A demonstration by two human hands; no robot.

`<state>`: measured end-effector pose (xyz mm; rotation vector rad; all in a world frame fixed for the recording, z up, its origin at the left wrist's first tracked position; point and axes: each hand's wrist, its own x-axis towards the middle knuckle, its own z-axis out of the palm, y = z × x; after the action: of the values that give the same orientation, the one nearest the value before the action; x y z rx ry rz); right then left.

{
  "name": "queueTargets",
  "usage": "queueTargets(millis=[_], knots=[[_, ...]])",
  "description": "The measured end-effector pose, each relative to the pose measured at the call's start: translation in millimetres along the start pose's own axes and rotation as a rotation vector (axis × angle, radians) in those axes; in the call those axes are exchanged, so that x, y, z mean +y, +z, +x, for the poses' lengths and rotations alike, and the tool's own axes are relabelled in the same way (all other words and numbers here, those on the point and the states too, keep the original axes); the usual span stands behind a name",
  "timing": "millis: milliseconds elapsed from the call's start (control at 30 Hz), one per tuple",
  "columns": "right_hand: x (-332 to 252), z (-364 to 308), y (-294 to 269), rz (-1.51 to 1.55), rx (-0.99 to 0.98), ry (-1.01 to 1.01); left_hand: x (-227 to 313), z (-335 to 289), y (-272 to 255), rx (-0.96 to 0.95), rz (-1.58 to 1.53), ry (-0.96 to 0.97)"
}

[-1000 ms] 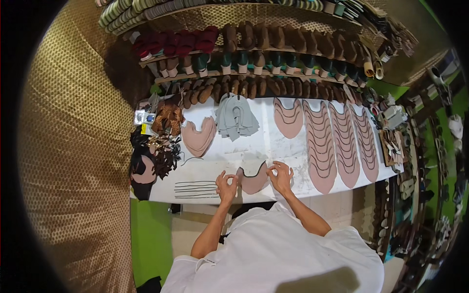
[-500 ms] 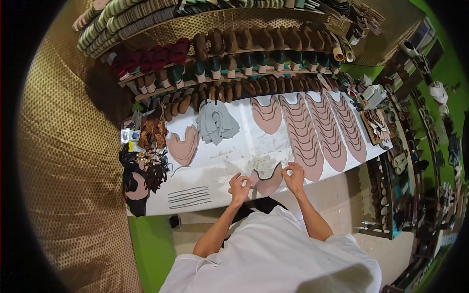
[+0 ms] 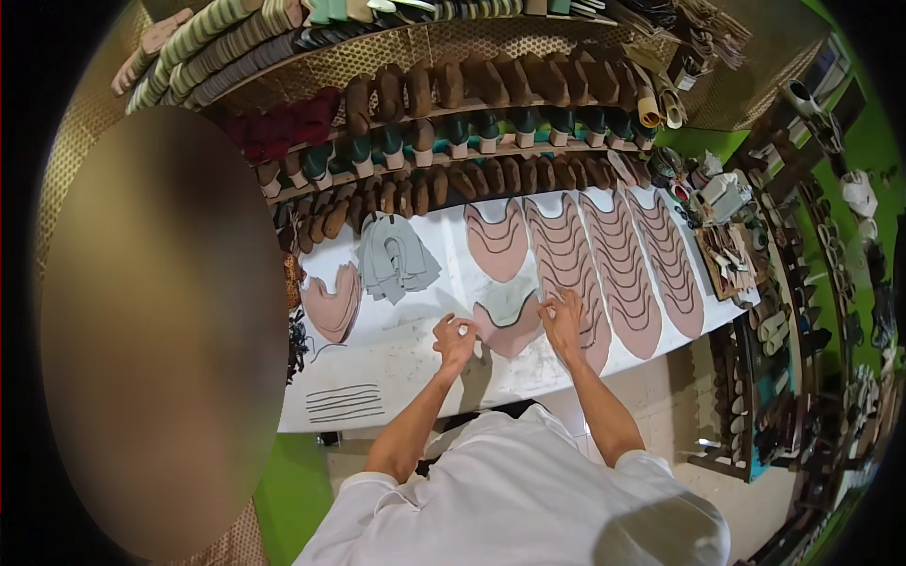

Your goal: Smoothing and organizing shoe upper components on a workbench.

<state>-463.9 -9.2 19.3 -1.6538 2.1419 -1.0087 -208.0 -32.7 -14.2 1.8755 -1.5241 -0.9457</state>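
A pink U-shaped shoe-upper piece [image 3: 511, 340] with a dark strip along its inner curve is held over the white table. My left hand [image 3: 455, 343] pinches its left tip, while the right tip is between the thumb and fingers of my right hand [image 3: 564, 324]. Just beyond it lie similar overlapping pieces in a short row [image 3: 498, 262]. To the right run three longer overlapping rows, the nearest one [image 3: 557, 245] partly behind my right hand. Loose dark strips [image 3: 344, 403] lie side by side at the front left, near a stack of pink pieces [image 3: 332, 307].
A pile of grey cut pieces [image 3: 394, 264] sits at the table's [image 3: 425, 377] back left. Shelves of wooden shoe lasts [image 3: 510, 80] rise behind it. A tray of scraps [image 3: 729, 259] is at the right end, beside shoe racks [image 3: 774, 330]. A large blurred oval hides the left side.
Both hands have carried the pink piece away from the table's front edge, toward the short row. The view has shifted slightly, and a blurred oval now covers the left.
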Motion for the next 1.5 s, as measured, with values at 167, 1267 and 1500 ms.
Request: queueTargets(millis=[167, 1267, 1500], knots=[[14.9, 61.6, 10.9, -0.003, -0.055, 0.002, 39.0, 47.7, 11.0, 0.0, 0.038, -0.106], [49.6, 182.5, 71.9, -0.072, -0.134, -0.068, 58.9, 180.9, 69.4, 0.103, 0.357, -0.186], [34.4, 165.0, 64.7, -0.072, -0.112, -0.145, 47.3, 175.9, 70.7, 0.145, 0.405, -0.129]])
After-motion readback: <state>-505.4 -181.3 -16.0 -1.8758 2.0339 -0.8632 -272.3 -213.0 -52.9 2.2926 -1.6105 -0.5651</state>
